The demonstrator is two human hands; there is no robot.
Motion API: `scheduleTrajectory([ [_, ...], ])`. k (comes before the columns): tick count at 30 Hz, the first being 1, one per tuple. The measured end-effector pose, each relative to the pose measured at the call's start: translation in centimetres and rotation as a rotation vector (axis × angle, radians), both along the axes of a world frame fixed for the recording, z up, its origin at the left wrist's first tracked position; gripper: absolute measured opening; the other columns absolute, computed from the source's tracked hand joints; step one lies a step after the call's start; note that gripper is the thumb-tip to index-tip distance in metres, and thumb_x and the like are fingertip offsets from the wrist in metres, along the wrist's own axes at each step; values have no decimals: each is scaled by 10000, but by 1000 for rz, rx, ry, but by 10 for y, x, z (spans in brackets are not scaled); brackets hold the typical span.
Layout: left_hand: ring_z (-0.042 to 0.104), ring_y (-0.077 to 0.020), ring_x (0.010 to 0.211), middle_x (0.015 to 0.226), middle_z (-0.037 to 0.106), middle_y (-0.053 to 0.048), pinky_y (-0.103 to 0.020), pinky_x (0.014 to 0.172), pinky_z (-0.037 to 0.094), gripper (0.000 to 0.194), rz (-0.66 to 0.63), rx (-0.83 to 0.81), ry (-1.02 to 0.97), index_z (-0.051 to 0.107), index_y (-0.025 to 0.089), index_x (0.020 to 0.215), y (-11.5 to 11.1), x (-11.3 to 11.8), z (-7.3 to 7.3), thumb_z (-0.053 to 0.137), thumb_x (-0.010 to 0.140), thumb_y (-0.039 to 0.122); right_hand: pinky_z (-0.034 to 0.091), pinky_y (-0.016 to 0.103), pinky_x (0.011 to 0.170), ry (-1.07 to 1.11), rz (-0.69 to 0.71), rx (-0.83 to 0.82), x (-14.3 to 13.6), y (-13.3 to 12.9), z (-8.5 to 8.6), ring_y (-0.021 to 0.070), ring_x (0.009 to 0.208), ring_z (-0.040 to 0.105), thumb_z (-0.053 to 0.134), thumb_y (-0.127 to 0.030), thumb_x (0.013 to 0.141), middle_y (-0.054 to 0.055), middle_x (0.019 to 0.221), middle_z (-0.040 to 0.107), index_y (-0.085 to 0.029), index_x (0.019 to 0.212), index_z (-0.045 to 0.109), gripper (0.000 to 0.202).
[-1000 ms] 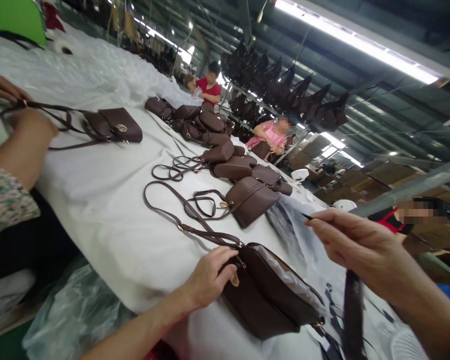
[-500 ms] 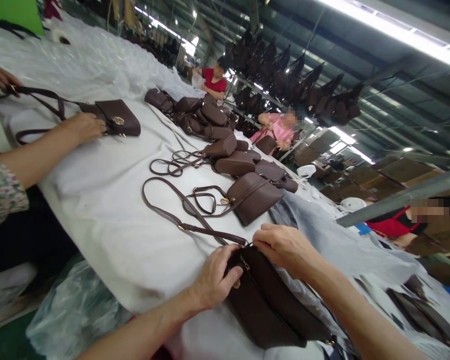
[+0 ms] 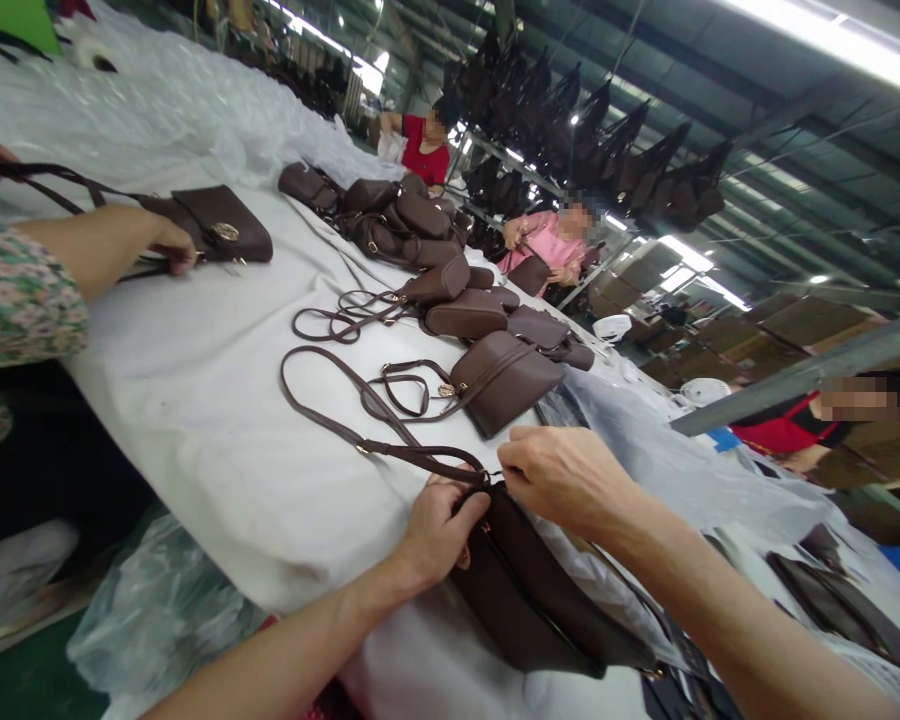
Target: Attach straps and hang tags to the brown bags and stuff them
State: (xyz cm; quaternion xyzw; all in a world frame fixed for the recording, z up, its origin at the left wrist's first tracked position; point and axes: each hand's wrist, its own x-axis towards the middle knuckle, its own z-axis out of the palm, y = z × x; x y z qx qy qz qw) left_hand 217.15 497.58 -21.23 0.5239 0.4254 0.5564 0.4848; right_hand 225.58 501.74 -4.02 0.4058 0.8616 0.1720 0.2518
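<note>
A dark brown handbag (image 3: 540, 600) lies on the white-covered table in front of me, its zipped top facing up. My left hand (image 3: 444, 525) grips its far end, thumb on top beside the zip. At the same corner my right hand (image 3: 551, 470) is closed in a pinch; what sits between its fingertips is too small to make out. A brown shoulder strap (image 3: 345, 430) loops from that end across the cloth. Just beyond my hands stands another brown bag (image 3: 506, 380) with a gold charm.
Several more brown bags (image 3: 412, 225) are heaped further back. At the left, a co-worker's hand (image 3: 169, 240) is beside a brown flap bag (image 3: 236, 225). Clear plastic sheeting (image 3: 217, 110) covers the far left, and a metal pole (image 3: 795, 375) slants in from the right.
My right hand has shifted slightly left and turned over at the bag's corner. My left hand's thumb has moved up onto the top edge. The co-worker's hand has drawn back a little.
</note>
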Motion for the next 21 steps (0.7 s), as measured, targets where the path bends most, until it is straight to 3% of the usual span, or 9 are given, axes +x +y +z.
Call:
scheduleTrajectory([
  [3,599,-261,972,900,692,-96,-384,915,456,401,63,-75,-83,677,186,680,6,5,0,481,893,464,249,274,510,-1,-17,14,0,-5,0,167,667,619,431,-224,897,56,812,675,-203,799,709,295],
  [9,582,-232,862,773,642,-80,-339,805,462,512,91,-100,-68,604,190,613,8,9,-4,376,918,533,225,284,491,-26,-31,41,0,-5,-2,179,684,638,412,-231,919,56,826,674,-206,795,697,311],
  [18,548,-196,721,653,567,-45,-293,693,438,512,86,-109,-59,521,193,544,11,7,-1,381,902,532,327,272,517,-43,-10,-13,-2,-2,-10,198,688,656,435,-202,918,87,840,686,-183,842,715,290],
  [21,575,-198,751,704,609,-53,-285,690,454,377,10,-109,-144,581,169,602,12,5,-2,457,863,412,357,266,539,-56,6,-35,-2,-1,-11,211,715,671,442,-183,917,94,851,699,-177,858,723,286],
])
